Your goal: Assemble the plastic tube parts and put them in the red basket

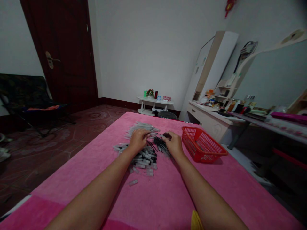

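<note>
In the head view, a bundle of thin dark rods [160, 144] is seen between the two hands on a pink-covered counter [79, 172]. It is set closer to the right hand [173, 143], just left of its fingertips, and the rods' long axes are slanted from far left to near right. The right hand's fingers are curled inward; those of the left hand [138, 140] are drawn together at the rods' other side. Whether a piece is gripped by either cannot be told. Clear pieces [136, 127] are heaped beyond the left hand, and black-and-clear pieces [145, 159] are piled nearer, partly hidden by the left forearm. Rightward reach is bounded by a red basket [206, 157].
</note>
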A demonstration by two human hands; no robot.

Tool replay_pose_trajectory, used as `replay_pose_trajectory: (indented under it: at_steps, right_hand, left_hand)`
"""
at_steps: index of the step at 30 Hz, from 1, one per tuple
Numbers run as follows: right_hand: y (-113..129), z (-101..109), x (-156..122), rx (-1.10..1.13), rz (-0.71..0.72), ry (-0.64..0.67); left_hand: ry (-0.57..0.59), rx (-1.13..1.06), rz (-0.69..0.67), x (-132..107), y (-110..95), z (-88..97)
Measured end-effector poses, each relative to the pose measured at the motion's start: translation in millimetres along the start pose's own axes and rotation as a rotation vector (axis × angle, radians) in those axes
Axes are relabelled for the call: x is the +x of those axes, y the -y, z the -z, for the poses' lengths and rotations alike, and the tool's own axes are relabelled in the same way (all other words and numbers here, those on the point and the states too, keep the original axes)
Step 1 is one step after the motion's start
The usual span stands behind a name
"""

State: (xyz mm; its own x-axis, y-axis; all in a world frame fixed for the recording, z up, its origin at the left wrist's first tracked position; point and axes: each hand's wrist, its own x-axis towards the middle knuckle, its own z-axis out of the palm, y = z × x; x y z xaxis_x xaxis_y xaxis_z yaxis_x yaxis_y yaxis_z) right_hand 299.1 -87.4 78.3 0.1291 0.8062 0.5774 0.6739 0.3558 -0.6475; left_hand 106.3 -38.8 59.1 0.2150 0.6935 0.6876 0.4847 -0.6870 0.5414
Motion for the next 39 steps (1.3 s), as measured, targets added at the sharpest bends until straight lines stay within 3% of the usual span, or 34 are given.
replay_pose_trajectory:
  at_steps: [6,10,19,30,39]
  right_hand:
    - [-1,-10,-2,0.161,-0.091,0.011]
    - [0,-18,-5,0.205,-0.102,0.018]
    - [-3,-18,-5,0.19,-0.07,0.019]
    - [3,-10,-6,-0.019,0.058,0.001]
    - [8,-6,-7,-0.138,0.074,0.009]
  left_hand:
    - [-0.355,-0.954,0.462,14,-16,0.8]
    - [-0.396,-1.286,0.74,15,-23,1.6]
    - [-0.343,-1.309,0.802,8,-23,-5.9]
    - [-0.41,-1.202,0.853,9,-22,-8.9]
    - [-0.431,-1.217,0.86,8,-22,-9.0]
